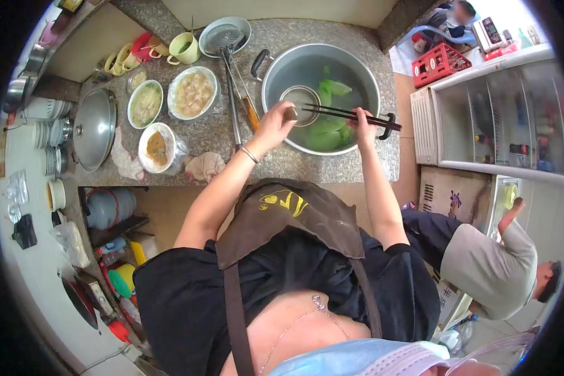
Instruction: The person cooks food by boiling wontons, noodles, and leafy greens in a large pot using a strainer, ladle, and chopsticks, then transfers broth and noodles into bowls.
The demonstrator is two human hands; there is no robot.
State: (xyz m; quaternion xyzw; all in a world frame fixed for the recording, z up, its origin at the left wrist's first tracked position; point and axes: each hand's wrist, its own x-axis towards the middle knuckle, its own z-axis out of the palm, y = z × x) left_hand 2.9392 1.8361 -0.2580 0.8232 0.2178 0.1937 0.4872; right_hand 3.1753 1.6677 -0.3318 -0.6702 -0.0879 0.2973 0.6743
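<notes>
A large metal pot (371,75) of water stands on the speckled counter, with green leafy vegetables (324,139) in it. My right hand (365,130) is closed on a pair of dark chopsticks (332,113), whose tips point left over a round strainer (318,94). The strainer sits at the pot's left side, its rim above the water. At the pot's left rim, my left hand (274,130) is closed around what looks like the strainer's handle, mostly hidden by the fingers. Beside that hand lie a long-handled wire skimmer (222,39) and a wooden-handled tool (250,113).
Left of the pot are a bowl of dumplings (194,93), a bowl of noodles (145,105) and a bag-lined bowl with brown food (158,148). A big lid (94,130) and cloths (205,168) lie near them. A person (489,266) bends behind on the right, near a glass-door fridge (501,119).
</notes>
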